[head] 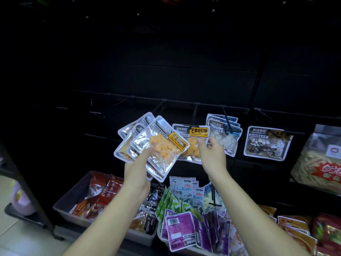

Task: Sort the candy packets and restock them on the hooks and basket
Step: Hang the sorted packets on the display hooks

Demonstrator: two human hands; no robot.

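Backdrop: dark display wall is filling the upper half of the frame, too dim to read in detail.
Mango packets (pixel 158 146): a fan of clear packets with orange cubes is sitting just left of centre, raised in front of the wall.
Left hand (pixel 137 163): is gripping the fan's lower ends, thumb and fingers curled round the stack.
Hung mango packet (pixel 191 143): a matching one is hanging upright on a hook (pixel 191 125) at centre, its left part overlapped by the fan.
Right hand (pixel 212 152): is pinching the hung packet's right edge, fingers narrow.
Key relation: the fan is lying left of the hook, with its front packet tilted and its header edge pointing up and right toward the hook. The right hand is nearer the hook, so the next packet likely needs passing rightward and turning upright.
Neighbours: white candy packets (pixel 224 137) are hanging just right; a pebble candy packet (pixel 267 143) is hanging farther right.
Below: a grey basket (pixel 73 193) is holding red packets (pixel 99 196) at lower left; purple packets (pixel 180 230) are lying at lower centre.
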